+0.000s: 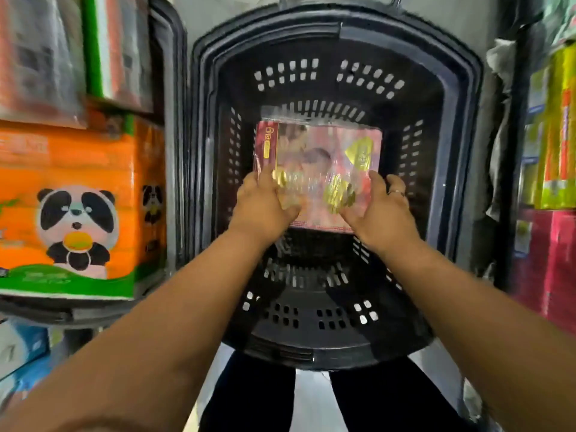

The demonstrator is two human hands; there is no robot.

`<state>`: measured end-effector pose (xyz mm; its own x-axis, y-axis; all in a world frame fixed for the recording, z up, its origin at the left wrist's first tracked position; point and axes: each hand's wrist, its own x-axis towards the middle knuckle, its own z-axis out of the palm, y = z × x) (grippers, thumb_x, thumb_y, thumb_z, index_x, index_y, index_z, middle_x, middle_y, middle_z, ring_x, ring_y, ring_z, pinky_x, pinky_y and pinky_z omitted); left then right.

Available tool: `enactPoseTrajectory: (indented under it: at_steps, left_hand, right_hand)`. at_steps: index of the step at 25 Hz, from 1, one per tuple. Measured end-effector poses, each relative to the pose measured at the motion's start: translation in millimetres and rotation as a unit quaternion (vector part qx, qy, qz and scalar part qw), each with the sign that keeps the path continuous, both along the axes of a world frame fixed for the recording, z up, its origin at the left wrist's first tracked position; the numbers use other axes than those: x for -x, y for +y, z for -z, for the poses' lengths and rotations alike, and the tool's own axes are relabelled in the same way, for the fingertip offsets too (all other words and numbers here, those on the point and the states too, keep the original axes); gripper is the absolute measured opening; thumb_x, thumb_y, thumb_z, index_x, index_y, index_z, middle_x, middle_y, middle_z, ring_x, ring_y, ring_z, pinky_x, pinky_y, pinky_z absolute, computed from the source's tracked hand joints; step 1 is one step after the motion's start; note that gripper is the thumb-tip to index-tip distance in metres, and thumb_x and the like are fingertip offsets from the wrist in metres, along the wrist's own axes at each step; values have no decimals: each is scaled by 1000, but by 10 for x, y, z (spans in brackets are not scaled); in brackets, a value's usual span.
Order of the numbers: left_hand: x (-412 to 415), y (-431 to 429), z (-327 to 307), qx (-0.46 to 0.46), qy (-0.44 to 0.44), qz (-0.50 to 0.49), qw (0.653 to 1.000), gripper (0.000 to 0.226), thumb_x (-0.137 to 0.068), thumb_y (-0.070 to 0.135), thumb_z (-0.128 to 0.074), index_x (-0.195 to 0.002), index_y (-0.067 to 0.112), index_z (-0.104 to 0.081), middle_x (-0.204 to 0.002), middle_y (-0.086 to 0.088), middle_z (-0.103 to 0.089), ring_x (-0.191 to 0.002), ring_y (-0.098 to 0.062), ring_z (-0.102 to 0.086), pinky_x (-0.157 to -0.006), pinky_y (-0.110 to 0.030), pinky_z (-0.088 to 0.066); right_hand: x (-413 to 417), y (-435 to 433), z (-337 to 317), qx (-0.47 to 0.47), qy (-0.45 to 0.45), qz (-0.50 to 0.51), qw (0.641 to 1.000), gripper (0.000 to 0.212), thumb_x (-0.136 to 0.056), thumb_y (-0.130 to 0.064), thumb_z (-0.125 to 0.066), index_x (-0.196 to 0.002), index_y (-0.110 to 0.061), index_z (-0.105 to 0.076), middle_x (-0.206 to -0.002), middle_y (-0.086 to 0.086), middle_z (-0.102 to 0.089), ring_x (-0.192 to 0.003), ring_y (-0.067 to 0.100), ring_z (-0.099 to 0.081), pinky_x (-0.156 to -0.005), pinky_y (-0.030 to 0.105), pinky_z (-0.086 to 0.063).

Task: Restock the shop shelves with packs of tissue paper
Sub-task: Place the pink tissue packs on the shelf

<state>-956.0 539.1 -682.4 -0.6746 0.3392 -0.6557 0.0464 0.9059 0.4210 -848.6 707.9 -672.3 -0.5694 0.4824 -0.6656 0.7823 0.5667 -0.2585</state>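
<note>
I see left hand (260, 207) and right hand (380, 212) clamped on pink tissue pack (324, 154), at its 7 and 5 o'clock, above black basket (448, 88).

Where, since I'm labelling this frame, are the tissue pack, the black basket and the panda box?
tissue pack (318, 151): head view, its printed front.
black basket (324, 48): head view, far inner wall.
panda box (78, 210): head view, panda's face.

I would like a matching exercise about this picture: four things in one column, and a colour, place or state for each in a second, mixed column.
1. basket
2. ring
3. tissue pack
4. panda box

a. gripped by left hand and right hand
b. black, with holes
c. orange, on a shelf
d. on a right-hand finger

Pairs: 1-b, 2-d, 3-a, 4-c
</note>
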Motion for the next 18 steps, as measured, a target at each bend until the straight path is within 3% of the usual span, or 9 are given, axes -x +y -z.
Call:
enactPoseTrajectory:
  at_steps: [4,9,13,18]
  left_hand:
    - [146,63,573,16,-11,-34,999,101,-75,44,-74,-150,18,-11,-146,-17,-23,-133,-34,-29,-112,-41,-27]
    - [144,206,837,41,-16,-72,996,106,-73,44,-77,-149,20,-6,-141,-16,-22,-129,-37,-32,-106,-43,-32]
    - [43,199,757,52,0,-71,996,105,-76,41,-75,-151,22,-4,-145,-16,-17,-130,-37,-30,-108,-42,-29]
    - [-95,121,209,8,4,-89,996,102,-78,41,-74,-152,23,-6,-147,-14,-19,-131,-35,-29,-109,-42,-29]
  right_hand:
    - [116,77,633,16,-7,51,999,96,-82,-47,-69,-152,-24,-8,-155,19,-5,-134,40,-32,-107,43,-34]
    - [145,38,1011,19,21,78,997,112,-75,-43,-77,-153,-26,2,-148,18,-12,-118,39,-48,-101,43,-43]
    - [98,10,910,6,40,98,994,116,-72,-39,-81,-153,-23,0,-144,18,-20,-118,36,-48,-99,41,-44]
    - [-29,-44,414,-4,59,142,988,123,-69,-35,-85,-153,-21,5,-149,19,-21,-128,35,-40,-102,44,-41]
